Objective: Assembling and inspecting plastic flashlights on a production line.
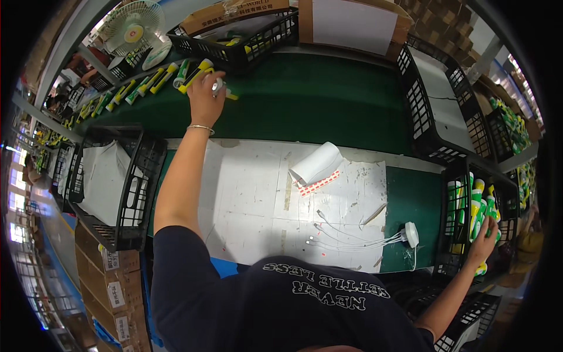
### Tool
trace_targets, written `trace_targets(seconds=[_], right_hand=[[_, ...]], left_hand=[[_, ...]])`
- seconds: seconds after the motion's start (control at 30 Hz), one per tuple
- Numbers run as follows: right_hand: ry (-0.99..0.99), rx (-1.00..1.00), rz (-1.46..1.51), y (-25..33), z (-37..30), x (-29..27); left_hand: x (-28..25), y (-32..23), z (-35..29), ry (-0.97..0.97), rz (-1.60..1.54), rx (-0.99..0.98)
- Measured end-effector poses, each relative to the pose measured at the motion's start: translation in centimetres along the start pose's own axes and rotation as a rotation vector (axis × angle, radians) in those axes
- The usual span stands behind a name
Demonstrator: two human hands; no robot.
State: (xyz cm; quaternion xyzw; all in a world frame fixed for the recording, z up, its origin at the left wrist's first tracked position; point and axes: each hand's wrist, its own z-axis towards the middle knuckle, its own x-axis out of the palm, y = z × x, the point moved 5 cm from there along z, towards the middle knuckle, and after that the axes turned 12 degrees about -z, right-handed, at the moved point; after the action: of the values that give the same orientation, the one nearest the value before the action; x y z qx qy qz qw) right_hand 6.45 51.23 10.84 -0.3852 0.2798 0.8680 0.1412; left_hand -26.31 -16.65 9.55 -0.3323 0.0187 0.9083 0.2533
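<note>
My left hand (pixel 207 98) reaches to the far left of the green belt, its fingers closed round a yellow tube-shaped thing with a round silvery end (pixel 218 85). Much of that thing is hidden by the hand. Beside it, a row of yellow, green and white tubes (pixel 166 78) runs off along the belt to the left. On the far right, my right hand (pixel 483 242) is at a black crate (pixel 456 171) of similar tubes (pixel 476 202). Its fingers are bent against the tubes; whether it grips one cannot be made out.
A white work board (pixel 246 193) in front of me bears a white paper roll (pixel 316 163), a red-dotted sticker strip (pixel 319 183) and white charging cables (pixel 358 239) from a white plug block (pixel 410 234). Black crates (pixel 138 199) stand left, and a fan (pixel 134 32) behind.
</note>
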Motion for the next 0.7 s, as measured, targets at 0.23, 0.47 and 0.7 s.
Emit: trace_targets(seconds=[0.23, 0.47, 0.7], right_hand=[[0.855, -0.126, 0.891, 22.7, -10.7, 7.7], [1.469, -0.099, 1.164, 30.6, -17.8, 11.0], [1.275, -0.16, 0.969, 30.1, -21.7, 12.1]], left_hand=[[-3.2, -13.8, -0.6, 0.064, -1.822, -0.579], [1.1, -22.2, -6.7, 0.119, -2.319, -1.042], [3.7, -25.4, -14.6, 0.354, -2.043, -1.565]])
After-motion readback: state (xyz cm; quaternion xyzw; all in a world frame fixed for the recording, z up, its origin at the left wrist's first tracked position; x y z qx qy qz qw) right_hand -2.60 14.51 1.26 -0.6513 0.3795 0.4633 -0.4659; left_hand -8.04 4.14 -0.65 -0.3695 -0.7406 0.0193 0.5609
